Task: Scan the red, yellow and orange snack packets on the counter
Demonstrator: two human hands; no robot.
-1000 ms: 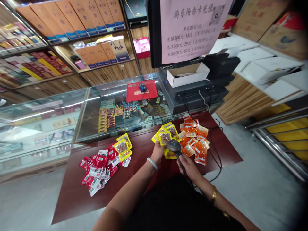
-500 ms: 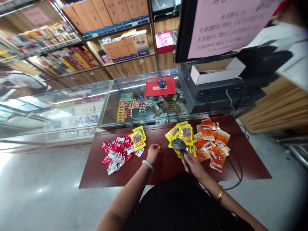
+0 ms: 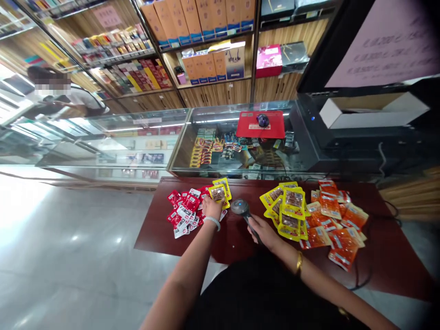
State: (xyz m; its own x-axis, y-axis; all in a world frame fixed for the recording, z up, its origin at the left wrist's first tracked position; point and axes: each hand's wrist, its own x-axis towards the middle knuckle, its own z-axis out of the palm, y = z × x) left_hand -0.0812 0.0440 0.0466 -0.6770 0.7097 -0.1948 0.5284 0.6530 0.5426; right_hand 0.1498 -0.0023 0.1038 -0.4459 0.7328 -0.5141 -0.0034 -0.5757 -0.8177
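Yellow packet (image 3: pixel 219 194) mid-frame is pinched by the left hand (image 3: pixel 211 207); the right hand (image 3: pixel 263 228) grips a scanner (image 3: pixel 243 211).

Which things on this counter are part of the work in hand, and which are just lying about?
In the work: barcode scanner held in the right hand; yellow packet under the left hand; red packets; yellow pile; orange packets.

Lying about: red mouse mat, mouse, white box, shelf cartons.

- I'm looking at a shop: glass display counter (image 3: pixel 220 137) with goods inside.
- Wall shelves (image 3: pixel 144 68) stacked with boxed stock.
- Register terminal (image 3: pixel 360 137) behind the table.
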